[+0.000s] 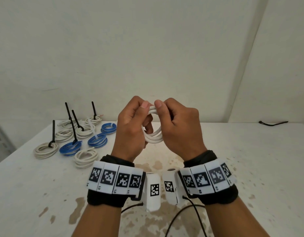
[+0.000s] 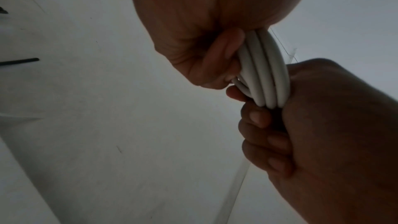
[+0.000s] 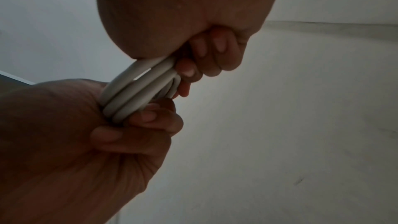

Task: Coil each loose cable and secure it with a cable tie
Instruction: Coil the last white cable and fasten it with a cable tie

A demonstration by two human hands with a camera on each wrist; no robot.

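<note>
While above the stained white table [image 1: 250, 159] (pale walls), 2 hands gripping white coil [image 1: 153, 139].

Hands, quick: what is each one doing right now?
Left hand: closed, gripping the coiled white round cable held above the table.
Right hand: closed, gripping the same coil.

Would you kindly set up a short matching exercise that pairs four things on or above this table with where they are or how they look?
Things:
1. white cable coil
2. loose black cable tie
3. blue coils
4. left hand

States:
A. lies alone at the table's far right edge
B. held in the air by both hands
C. lie tied on the table, at the left
D. grips one side of a coil

Pairs: 1-B, 2-A, 3-C, 4-D
</note>
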